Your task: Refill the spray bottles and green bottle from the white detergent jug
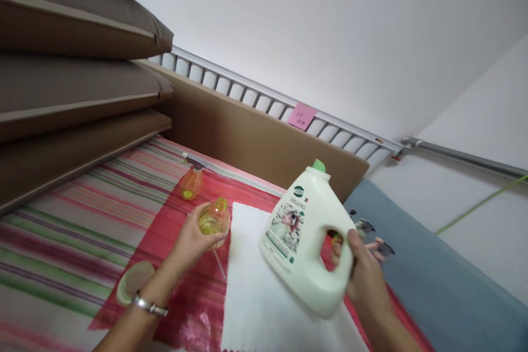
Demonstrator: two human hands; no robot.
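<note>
Pale jug [307, 280] tilts over a white sheet [247, 286] just left of the right fingers [358, 245], which grasp its handle, while the left fingers [200, 211] clasp a small yellow bottle [209, 225], an orange bottle [192, 182] standing just beyond them.

1. My bare left forearm [146, 302] comes in from the bottom edge, slanting up and to the right.
2. My left hand [200, 229] is curled in a rounded grip, its thumb [216, 238] stretched out to the right on the near side.
3. My bare right forearm [394, 325] slants up and to the left from the bottom edge.
4. My right hand [365, 264] is wrapped in a grip, fingers hooked, thumb uppermost.
5. My hands are held apart.
</note>
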